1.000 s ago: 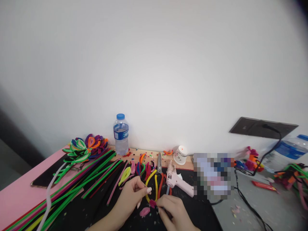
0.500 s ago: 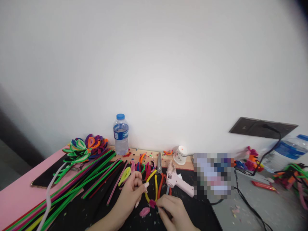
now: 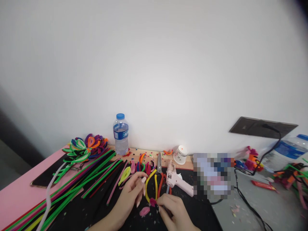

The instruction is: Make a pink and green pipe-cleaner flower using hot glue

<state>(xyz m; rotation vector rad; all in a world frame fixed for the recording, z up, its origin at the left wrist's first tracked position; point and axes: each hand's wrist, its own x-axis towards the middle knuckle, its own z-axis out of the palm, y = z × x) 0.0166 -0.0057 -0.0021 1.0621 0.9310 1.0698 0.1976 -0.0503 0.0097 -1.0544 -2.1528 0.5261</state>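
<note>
Though thin, a fuzzy yellow loop (image 3: 156, 186)

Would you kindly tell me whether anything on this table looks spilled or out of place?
Yes: small coloured scraps lie scattered along the wooden strip by the wall, between the water bottle and the paper cup, like loose offcuts.

The loop (image 3: 147, 187) is yellow, with a magenta tuft (image 3: 152, 202) at its base and a pink petal (image 3: 144, 211) beside it. My glue gun (image 3: 177, 181) is pale pink and the scissors (image 3: 160, 183) have orange handles. Bright green stems (image 3: 96, 175) cross the black mat (image 3: 96, 208). The counter (image 3: 16, 199) is pink at its edge. The bottle (image 3: 120, 134) has a blue cap.
</note>
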